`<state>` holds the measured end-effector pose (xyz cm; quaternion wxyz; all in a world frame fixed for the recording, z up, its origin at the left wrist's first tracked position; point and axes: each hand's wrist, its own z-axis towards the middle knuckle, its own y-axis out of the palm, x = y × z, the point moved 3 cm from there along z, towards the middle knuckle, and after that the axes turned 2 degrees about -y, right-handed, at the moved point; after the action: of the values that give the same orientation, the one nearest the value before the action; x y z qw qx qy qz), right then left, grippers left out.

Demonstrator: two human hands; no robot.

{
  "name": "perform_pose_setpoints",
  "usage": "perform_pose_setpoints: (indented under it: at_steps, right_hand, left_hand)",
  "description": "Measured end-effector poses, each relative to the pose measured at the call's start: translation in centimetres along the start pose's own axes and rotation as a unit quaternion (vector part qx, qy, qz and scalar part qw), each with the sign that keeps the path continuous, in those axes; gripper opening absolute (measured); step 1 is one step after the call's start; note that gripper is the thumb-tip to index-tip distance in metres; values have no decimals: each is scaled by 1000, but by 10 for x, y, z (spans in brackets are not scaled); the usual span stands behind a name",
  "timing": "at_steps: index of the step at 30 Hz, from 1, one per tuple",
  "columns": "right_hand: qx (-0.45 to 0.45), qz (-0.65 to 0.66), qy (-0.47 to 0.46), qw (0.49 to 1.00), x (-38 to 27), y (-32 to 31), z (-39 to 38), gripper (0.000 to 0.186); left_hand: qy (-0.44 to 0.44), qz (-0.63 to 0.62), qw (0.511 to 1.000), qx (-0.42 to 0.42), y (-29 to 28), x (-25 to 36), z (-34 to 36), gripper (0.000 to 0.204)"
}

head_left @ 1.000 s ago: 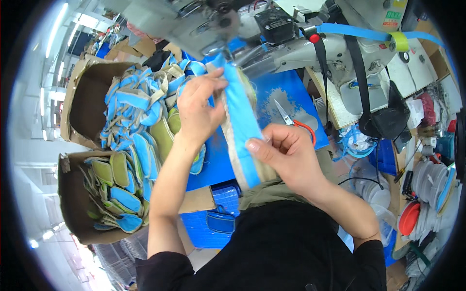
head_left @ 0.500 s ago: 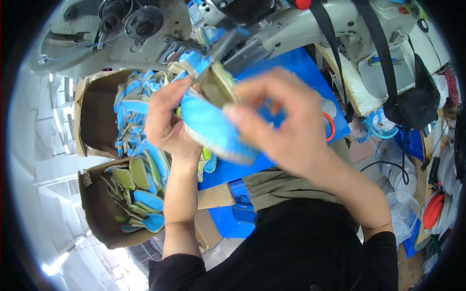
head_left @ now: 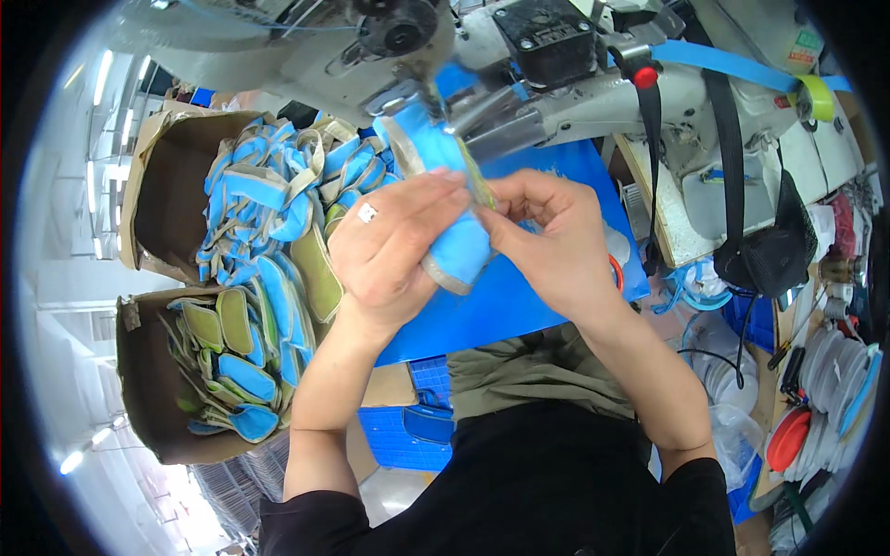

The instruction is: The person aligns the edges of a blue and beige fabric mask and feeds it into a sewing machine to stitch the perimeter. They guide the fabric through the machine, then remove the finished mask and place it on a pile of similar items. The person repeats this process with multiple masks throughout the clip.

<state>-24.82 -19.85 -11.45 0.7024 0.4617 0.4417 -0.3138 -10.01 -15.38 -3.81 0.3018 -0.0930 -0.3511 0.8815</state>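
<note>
A blue fabric piece with beige edging point(head_left: 461, 248) hangs between my hands, its upper end reaching up to the sewing machine's working end point(head_left: 408, 97). My left hand point(head_left: 389, 243) is closed over it from the left, fingers lying across the blue face and the thumb hidden. A small white patch sticks to the back of that hand. From the other side, my right hand point(head_left: 554, 239) pinches the piece's right edge between thumb and fingers. Part of the cloth is covered by the hands.
Left of me stand two cardboard boxes: the farther box point(head_left: 167, 199) beside heaped blue strips point(head_left: 264, 190), the nearer box point(head_left: 139, 371) with green and blue padded pieces point(head_left: 243, 371). A blue table surface point(head_left: 445, 329) lies beneath my hands. Black straps point(head_left: 728, 139) hang at right.
The fabric piece has turned more upright, with its upper end now at the machine. My left hand has come over its front, and my right hand has settled at its edge. The view has shifted.
</note>
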Motion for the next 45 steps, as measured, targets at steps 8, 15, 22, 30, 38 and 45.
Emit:
perform_pose_setpoints:
  at_steps: [8,15,22,30,38,45]
  right_hand:
    - [12,13,-13,1000,-1,2,-6,12]
    - [18,34,24,999,1,7,4,11]
    - [26,1,-7,1000,9,10,19,13]
    - [-37,77,58,995,-25,16,-32,22]
    - [67,-28,-59,996,-4,16,-6,18]
    - [106,-69,-132,983,21,22,15,21]
  left_hand:
    - [20,21,999,-34,-3,0,5,27]
    - [23,20,999,-27,-1,-17,11,24]
    - [15,37,999,-9,3,-25,21,20]
    - [30,36,999,-26,1,-17,16,20]
    - [-140,-152,977,43,-7,-30,-10,23]
    - [-58,-79,995,13,-1,-22,-6,28]
